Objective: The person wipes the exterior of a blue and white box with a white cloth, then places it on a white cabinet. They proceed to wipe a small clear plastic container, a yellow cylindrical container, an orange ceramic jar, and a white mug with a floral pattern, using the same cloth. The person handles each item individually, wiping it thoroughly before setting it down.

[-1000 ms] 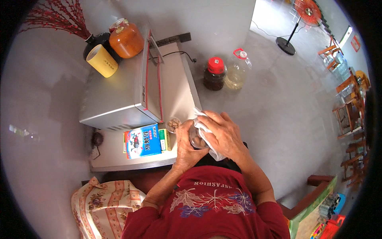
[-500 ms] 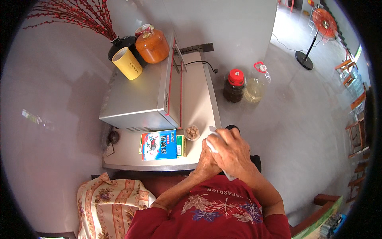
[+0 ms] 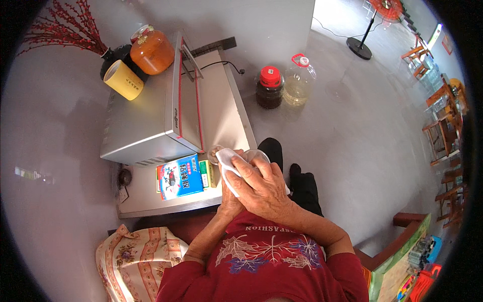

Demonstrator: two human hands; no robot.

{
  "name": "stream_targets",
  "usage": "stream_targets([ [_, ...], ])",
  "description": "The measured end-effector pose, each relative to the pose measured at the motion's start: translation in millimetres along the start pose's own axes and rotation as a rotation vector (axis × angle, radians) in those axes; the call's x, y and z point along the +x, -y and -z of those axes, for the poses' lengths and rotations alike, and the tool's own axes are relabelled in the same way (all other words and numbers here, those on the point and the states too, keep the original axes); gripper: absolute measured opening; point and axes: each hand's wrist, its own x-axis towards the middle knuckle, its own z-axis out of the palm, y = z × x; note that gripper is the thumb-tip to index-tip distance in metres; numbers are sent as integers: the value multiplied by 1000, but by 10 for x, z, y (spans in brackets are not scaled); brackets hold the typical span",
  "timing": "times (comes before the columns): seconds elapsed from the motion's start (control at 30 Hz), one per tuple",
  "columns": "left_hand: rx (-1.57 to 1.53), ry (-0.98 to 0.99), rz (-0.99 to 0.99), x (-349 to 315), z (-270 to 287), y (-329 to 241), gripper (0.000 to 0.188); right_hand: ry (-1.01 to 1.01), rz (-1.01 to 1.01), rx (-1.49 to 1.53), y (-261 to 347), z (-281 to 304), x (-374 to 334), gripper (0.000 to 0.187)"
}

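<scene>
My right hand (image 3: 264, 183) is closed over a folded white cloth (image 3: 229, 160), its fingers curled across the top. Beneath it and to its left, my left hand (image 3: 230, 195) is bent upward, with most of its fingers hidden. Between the hands, past the right fingertips, shows the curved rim of a clear round container (image 3: 257, 154), which my left hand seems to hold; its lower part is covered. Just left of the cloth stands a small clear cup (image 3: 213, 156) of brown nut-like pieces, partly hidden.
A blue-and-white box (image 3: 181, 177) and a green-yellow box (image 3: 207, 173) lie on the white counter (image 3: 229, 108). Behind them stands a silver microwave (image 3: 146, 116) bearing a yellow canister (image 3: 123, 80) and an orange jar (image 3: 152, 53). Two large jugs (image 3: 297, 85) stand on the floor.
Both hands with the white cloth have moved left, closer to the small cup, and partly cover it. The clear rim now shows between them. The view has shifted to the right.
</scene>
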Motion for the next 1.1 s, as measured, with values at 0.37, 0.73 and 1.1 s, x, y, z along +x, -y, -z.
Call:
stream_targets([
  [0.37,-148,22,-89,102,167,-204,88,205,-570,759,-747,55,-27,25],
  [0.73,-1131,-17,340,242,181,-288,95,-206,-313,606,-477,200,38,43],
  [1.1,-1376,0,391,214,225,-97,85,-163,-8,212,-128,147,-317,41],
])
